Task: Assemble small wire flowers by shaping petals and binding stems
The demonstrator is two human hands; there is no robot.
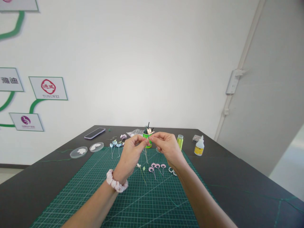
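My left hand (132,151) and my right hand (165,145) meet above the green cutting mat (133,202), fingertips pinched together on a thin wire stem (145,155) that hangs down between them. A pale scrunchie (116,183) sits on my left wrist. On the mat below the hands lie small pink petal pieces on wires (157,166) and a tiny white bud with a green leaf (141,167). Just behind my fingers stands a green cup (147,139) with tools and a paper flower in it.
A dark table (242,183) carries a phone (94,133), two clear round dishes (86,149), blue-leaved and purple wire flowers (116,144), a yellow-green thread spool (180,141), a white glue bottle (199,146) and scissors (172,171). White walls stand behind.
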